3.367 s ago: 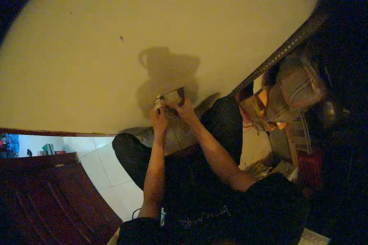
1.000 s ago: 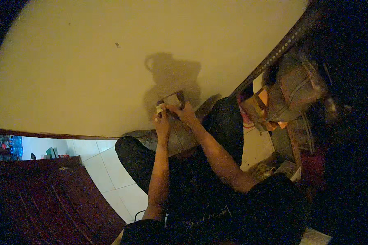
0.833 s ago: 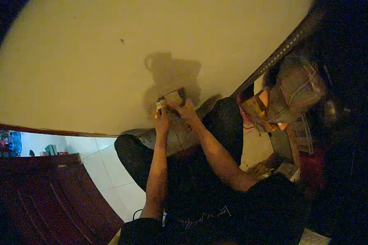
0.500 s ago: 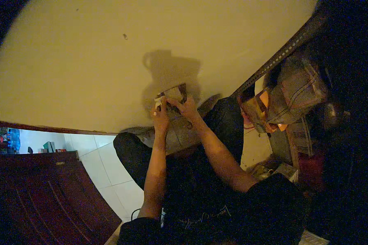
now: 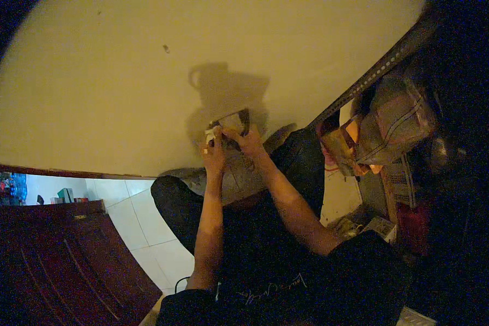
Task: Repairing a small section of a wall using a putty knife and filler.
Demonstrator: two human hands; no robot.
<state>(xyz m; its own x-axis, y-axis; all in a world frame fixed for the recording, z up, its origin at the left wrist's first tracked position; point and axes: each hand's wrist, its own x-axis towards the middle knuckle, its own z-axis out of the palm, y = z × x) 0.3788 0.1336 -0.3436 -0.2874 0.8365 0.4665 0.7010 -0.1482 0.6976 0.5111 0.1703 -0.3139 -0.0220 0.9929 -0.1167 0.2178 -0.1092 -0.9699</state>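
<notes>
Both hands are raised in front of the person and meet on one small thing, a flat, box-like object (image 5: pixel 231 124) with a pale face and a dark edge, held up close to the cream wall (image 5: pixel 119 81). The left hand (image 5: pixel 214 155) is closed around its lower left corner, thumb and fingers pinching from below, which looks like the steadying grip; the right hand (image 5: pixel 247 142) is closed over its right side and lower edge, fingers curled onto it, as if to do the finer work while the other keeps it from turning. What exactly the object is cannot be told in this dim, yellow light. Holding it high and near the wall puts it where the light falls; it throws a clear shadow (image 5: pixel 228 92) on the wall just above the hands. Both forearms stretch out from the dark shirt (image 5: pixel 266 271), elbows kept in, which gives a stable two-handed hold with nothing underneath to rest on. Below the hands lies a grey cloth (image 5: pixel 239 179) across the knees, and pale floor tiles (image 5: pixel 141 217) show beyond. To the left stands dark red-brown wooden furniture (image 5: pixel 65 261). To the right, well apart from the hands, a slotted metal shelf rail (image 5: pixel 375 73) runs up the wall, with wrapped bundles (image 5: pixel 391 125) stacked beside it.
</notes>
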